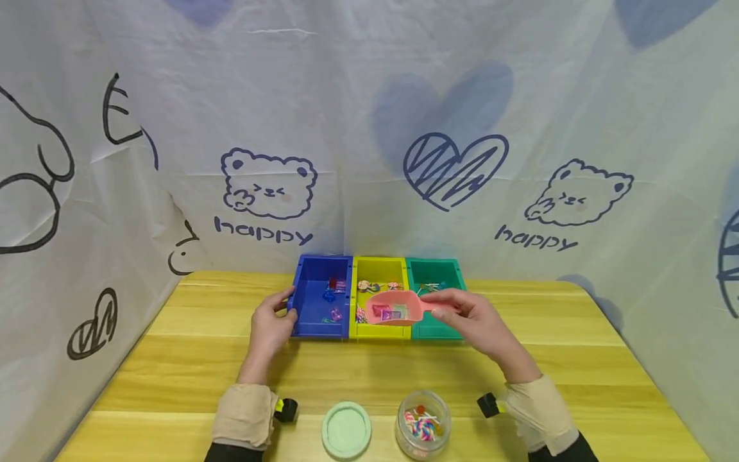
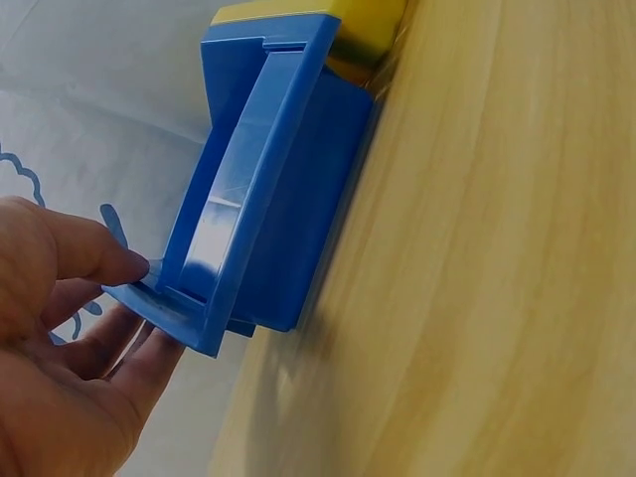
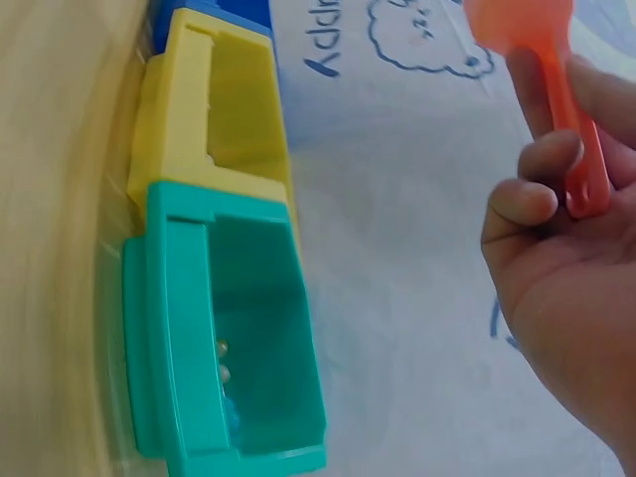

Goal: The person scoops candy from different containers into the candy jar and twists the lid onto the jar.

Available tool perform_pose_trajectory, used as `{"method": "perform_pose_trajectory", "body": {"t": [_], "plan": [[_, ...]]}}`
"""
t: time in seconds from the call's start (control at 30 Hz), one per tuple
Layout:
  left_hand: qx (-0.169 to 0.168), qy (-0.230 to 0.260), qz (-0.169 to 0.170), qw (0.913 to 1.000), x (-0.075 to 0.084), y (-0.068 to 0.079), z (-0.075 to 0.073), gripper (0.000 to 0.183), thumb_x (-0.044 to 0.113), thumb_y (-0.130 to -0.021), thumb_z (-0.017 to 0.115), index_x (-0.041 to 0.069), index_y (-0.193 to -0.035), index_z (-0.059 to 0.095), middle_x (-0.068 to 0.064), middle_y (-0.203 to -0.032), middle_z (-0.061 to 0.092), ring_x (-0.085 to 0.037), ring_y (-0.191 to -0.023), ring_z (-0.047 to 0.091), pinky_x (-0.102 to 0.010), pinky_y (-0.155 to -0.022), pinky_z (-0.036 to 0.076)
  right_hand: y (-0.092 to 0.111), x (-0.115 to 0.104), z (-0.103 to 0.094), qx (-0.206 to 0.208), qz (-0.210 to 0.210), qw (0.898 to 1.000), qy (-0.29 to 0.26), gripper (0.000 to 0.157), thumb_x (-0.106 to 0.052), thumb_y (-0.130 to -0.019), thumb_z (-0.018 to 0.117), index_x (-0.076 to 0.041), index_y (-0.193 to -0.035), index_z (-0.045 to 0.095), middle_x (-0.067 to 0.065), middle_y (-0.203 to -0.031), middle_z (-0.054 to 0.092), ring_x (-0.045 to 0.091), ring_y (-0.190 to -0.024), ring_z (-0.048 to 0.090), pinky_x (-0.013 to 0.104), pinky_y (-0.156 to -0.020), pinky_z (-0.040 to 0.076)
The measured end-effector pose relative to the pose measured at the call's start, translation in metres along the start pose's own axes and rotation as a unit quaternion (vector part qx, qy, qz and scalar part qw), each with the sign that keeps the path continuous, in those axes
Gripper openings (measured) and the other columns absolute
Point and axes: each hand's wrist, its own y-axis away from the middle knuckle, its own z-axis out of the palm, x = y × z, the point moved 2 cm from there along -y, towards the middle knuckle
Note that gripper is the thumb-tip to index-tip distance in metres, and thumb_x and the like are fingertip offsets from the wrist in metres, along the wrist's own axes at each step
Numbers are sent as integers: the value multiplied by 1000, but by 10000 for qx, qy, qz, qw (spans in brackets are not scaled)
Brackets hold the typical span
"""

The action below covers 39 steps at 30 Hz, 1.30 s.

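Note:
My right hand [image 1: 475, 321] grips the handle of a pink scoop [image 1: 414, 299], which hangs over the yellow bin [image 1: 378, 332]. Purple and clear, shiny little pieces [image 1: 391, 313] lie in the scoop. In the right wrist view the fingers curl round the scoop's handle [image 3: 576, 149]. With thumb and fingers my left hand [image 1: 270, 327] pinches the left rim of the blue bin [image 1: 312, 289], as the left wrist view also shows. Small coloured gem-like pieces [image 1: 336, 314] lie in the blue bin. Candy-like trinkets [image 1: 365, 286] lie in the yellow one, partly hidden by the scoop.
The green bin [image 1: 441, 330] adjoins the yellow one on the right and holds small pieces. Nearer the front stand an uncapped clear jar [image 1: 423, 443] of lollipop-like trinkets and a pale green lid [image 1: 346, 430]. A printed white cloth [image 1: 358, 192] hangs behind the wooden table [image 1: 202, 359].

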Motion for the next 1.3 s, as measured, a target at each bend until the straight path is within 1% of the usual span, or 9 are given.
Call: {"method": "perform_pose_trajectory", "body": {"t": [0.1,0.27,0.33,0.53,0.73,0.9,1.1,1.23,1.3], "plan": [[-16,17,3,10000,0,-1,0,49,-3,-96,60,3,-144,61,-26,-148,53,-41,-130,58,-44,-92,57,8,2,-5,-91,-42,9999,-49,27,-11,-102,66,-3,-127,72,14,-124,71,16,-98,67,27,-81,60],[-89,3,1,10000,1,-1,1,49,-1,-97,60,2,-146,58,-26,-150,50,-42,-133,55,-53,-102,54,20,6,-11,-243,54,9994,-221,26,-10,-102,66,-2,-125,72,9,-119,73,17,-95,69,27,-80,59],[-10,-44,75,10000,3,0,1,48,0,-96,60,1,-145,59,-27,-149,49,-43,-132,55,-55,-105,51,23,7,-14,-294,126,9992,-256,26,-11,-102,67,-2,-125,72,8,-118,73,17,-94,69,27,-79,59],[361,-249,434,9981,19,4,-2,47,5,-94,65,-1,-140,62,-24,-148,49,-41,-132,50,-55,-109,44,29,9,-27,-532,186,9979,-318,24,-9,-101,66,-2,-124,72,8,-117,74,18,-90,69,29,-78,60],[309,-300,775,9961,42,10,-3,47,5,-94,67,0,-140,62,-23,-149,48,-41,-131,51,-56,-108,45,34,10,-42,-889,224,9946,-478,22,-8,-101,66,-3,-122,73,6,-111,75,18,-87,69,31,-79,60],[9,-284,1125,9932,61,20,2,47,2,-94,68,1,-141,62,-22,-147,50,-40,-127,55,-56,-104,49,36,9,-47,-1245,116,9913,-409,20,-7,-100,67,-4,-119,74,8,-108,74,17,-86,66,30,-77,59],[-452,-324,1524,9867,77,32,16,45,3,-94,70,3,-139,63,-18,-145,54,-36,-119,61,-51,-94,53,37,8,-49,-1795,-39,9834,-258,20,-4,-99,67,-4,-118,75,8,-106,75,17,-79,62,25,-69,52],[-907,-241,1786,9794,82,38,29,45,2,-92,73,5,-136,66,-16,-141,58,-33,-112,65,-46,-87,55,39,11,-49,-2064,86,9771,-514,18,-2,-99,67,-2,-115,74,8,-100,74,14,-76,61,23,-68,53],[-1206,-223,1945,9732,82,40,35,44,2,-91,75,6,-135,68,-14,-138,61,-32,-110,66,-43,-85,55,40,13,-49,-2112,132,9758,-556,15,-3,-98,68,-3,-112,75,6,-93,72,10,-73,58,22,-66,52]]}}
